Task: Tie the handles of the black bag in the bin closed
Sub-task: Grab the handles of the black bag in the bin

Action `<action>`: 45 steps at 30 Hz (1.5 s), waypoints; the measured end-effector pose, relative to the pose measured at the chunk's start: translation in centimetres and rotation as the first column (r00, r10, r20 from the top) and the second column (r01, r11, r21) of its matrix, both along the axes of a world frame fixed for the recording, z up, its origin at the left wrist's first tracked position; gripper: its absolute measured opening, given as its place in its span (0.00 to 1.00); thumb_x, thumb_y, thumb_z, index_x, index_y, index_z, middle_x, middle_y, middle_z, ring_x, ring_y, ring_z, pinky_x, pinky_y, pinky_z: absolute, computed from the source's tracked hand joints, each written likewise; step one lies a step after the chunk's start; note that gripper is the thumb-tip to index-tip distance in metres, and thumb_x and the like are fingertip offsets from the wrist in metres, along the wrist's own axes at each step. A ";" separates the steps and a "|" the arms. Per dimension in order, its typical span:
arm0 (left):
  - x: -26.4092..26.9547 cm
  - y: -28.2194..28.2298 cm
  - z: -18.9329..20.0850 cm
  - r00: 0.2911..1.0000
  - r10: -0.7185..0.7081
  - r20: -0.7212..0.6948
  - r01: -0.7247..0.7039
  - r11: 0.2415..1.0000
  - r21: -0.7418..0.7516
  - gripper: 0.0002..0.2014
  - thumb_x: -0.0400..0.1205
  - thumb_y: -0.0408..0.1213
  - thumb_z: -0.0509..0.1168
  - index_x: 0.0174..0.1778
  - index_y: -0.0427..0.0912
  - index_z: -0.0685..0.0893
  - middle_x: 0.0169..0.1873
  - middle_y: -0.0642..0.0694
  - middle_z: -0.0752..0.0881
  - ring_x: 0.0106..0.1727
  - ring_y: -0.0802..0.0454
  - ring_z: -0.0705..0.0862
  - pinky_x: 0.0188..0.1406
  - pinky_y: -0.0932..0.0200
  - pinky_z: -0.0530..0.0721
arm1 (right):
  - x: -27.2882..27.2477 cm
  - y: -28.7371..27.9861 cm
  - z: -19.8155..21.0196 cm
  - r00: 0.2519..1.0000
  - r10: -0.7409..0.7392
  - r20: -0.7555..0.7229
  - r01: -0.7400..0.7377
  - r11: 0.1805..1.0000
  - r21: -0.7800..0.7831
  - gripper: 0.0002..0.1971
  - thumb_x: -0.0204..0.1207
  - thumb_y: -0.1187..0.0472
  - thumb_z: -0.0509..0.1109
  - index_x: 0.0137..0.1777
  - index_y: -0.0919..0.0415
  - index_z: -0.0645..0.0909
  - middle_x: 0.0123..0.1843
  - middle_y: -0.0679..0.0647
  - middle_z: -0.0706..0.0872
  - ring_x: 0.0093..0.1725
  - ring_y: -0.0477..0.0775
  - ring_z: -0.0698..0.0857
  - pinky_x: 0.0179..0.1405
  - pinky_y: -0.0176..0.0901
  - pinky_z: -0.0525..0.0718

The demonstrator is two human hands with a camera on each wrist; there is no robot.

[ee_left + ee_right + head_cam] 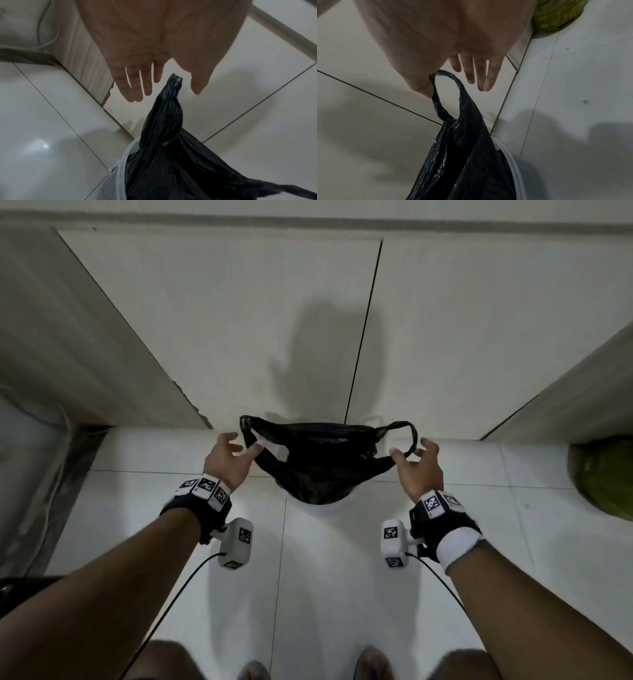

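Observation:
A black plastic bag [318, 460] sits in a white bin [120, 175] on the tiled floor, its mouth pulled wide. My left hand [246, 440] has straight, spread fingers. The bag's left handle [173, 86] stands up between its fingers and thumb, ungripped. My right hand [409, 447] is spread too, and the right handle loop [458, 86] rests against its thumb [423, 86] with no finger curled round it. The bin's rim [518, 175] shows under the bag on the right. The bag's inside is too dark to read.
A pale wall with a dark seam rises behind the bin. A light panel [85, 344] stands at the left with a cable [49, 27] beside it, and another panel [565, 398] at the right. A round green object [603, 481] lies on the floor at far right.

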State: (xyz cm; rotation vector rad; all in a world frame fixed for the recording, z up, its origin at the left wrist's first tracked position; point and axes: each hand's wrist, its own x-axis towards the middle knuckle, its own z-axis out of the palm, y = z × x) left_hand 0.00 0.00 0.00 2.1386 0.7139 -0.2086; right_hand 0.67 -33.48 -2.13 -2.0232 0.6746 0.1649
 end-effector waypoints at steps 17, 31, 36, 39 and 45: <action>3.5 0.6 -5.7 0.817 0.112 0.565 0.190 0.874 -0.448 0.07 0.85 0.34 0.69 0.48 0.32 0.86 0.30 0.41 0.83 0.33 0.48 0.88 0.48 0.53 0.89 | 4.0 2.0 -3.5 0.843 -0.261 0.470 -0.070 0.814 0.577 0.15 0.78 0.68 0.66 0.29 0.61 0.78 0.23 0.56 0.73 0.20 0.52 0.72 0.26 0.44 0.72; 3.4 -4.2 -1.3 0.879 -0.164 0.447 0.395 0.777 -0.491 0.18 0.89 0.34 0.55 0.59 0.38 0.91 0.49 0.39 0.93 0.50 0.44 0.93 0.52 0.53 0.88 | 3.1 5.9 -0.5 0.850 0.169 0.500 -0.375 0.859 0.348 0.20 0.83 0.65 0.56 0.50 0.65 0.92 0.35 0.56 0.86 0.35 0.58 0.82 0.47 0.56 0.82; 3.6 -6.9 -1.4 0.848 -0.295 0.441 0.493 0.743 -0.453 0.14 0.90 0.32 0.58 0.62 0.29 0.86 0.47 0.35 0.86 0.50 0.41 0.90 0.46 0.57 0.90 | 3.0 8.4 -0.4 0.820 0.276 0.502 -0.431 0.874 0.223 0.18 0.79 0.65 0.63 0.46 0.49 0.94 0.50 0.52 0.96 0.50 0.60 0.94 0.61 0.66 0.90; 3.6 -8.3 -1.3 0.822 -0.350 0.449 0.535 0.745 -0.398 0.13 0.90 0.30 0.59 0.56 0.19 0.80 0.42 0.35 0.78 0.45 0.43 0.80 0.47 0.53 0.87 | 3.0 8.8 -0.8 0.823 0.246 0.512 -0.387 0.902 0.189 0.11 0.72 0.57 0.70 0.48 0.53 0.93 0.46 0.57 0.96 0.51 0.66 0.94 0.55 0.69 0.91; 3.7 -9.8 -0.8 0.827 -0.358 0.433 0.531 0.750 -0.393 0.12 0.88 0.27 0.59 0.50 0.25 0.88 0.34 0.44 0.88 0.36 0.53 0.87 0.43 0.50 0.93 | 2.1 8.4 -0.6 0.852 0.165 0.497 -0.303 0.929 0.212 0.05 0.67 0.55 0.82 0.43 0.45 0.94 0.44 0.50 0.97 0.46 0.53 0.95 0.50 0.57 0.95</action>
